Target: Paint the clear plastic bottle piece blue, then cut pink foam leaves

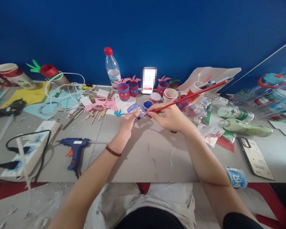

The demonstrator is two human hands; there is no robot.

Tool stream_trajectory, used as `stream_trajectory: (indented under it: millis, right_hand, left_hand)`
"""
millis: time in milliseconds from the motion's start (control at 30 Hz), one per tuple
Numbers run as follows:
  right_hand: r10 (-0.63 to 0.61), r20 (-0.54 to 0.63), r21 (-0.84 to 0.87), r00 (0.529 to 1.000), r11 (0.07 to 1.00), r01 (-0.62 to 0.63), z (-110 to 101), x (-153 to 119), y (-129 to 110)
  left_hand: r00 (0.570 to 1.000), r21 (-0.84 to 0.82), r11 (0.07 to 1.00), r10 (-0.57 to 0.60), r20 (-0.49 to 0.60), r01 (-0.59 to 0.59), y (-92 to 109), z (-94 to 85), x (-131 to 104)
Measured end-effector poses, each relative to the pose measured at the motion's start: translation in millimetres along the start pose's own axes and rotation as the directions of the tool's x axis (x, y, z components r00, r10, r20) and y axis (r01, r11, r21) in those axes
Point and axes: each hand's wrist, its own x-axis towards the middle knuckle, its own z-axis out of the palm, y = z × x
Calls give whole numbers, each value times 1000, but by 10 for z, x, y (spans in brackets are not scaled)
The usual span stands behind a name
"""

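Observation:
My right hand pinches a long red-handled paintbrush, its handle slanting up to the right. The brush tip lies by a clear plastic piece with blue-purple paint on it, which my left hand grips between thumb and fingers. The piece looks like part of a cut bottle, but my fingers cover some of it. Just behind it sits an open jar of blue paint. A round pale lid or jar and a white paper cup stand behind my right hand.
Left on the table lie a blue glue gun and a white power strip with cables. Behind stand a bottle, painted cups and a lit phone. Plastic bottles and another phone lie right.

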Motion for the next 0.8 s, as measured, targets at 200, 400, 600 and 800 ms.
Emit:
stream_trajectory:
  millis: [200,400,600,800]
  right_hand:
    - [38,-81,7,996,999,-37,-60,3,113]
    - [62,-136,-72,989,995,-72,-140,7,179]
    - [64,-149,-59,987,996,-73,-86,-1,212]
    - [11,-91,-108,996,994,-21,-31,-4,115]
  left_hand:
    - [1000,-13,1000,-1,-15,1,-14,5,29]
    - [1000,-13,1000,9,-27,-10,-2,10,20]
    - [1000,-15,1000,10,-14,-10,-29,-13,51]
    - [999,-7,1000,9,-42,-9,-28,-14,63]
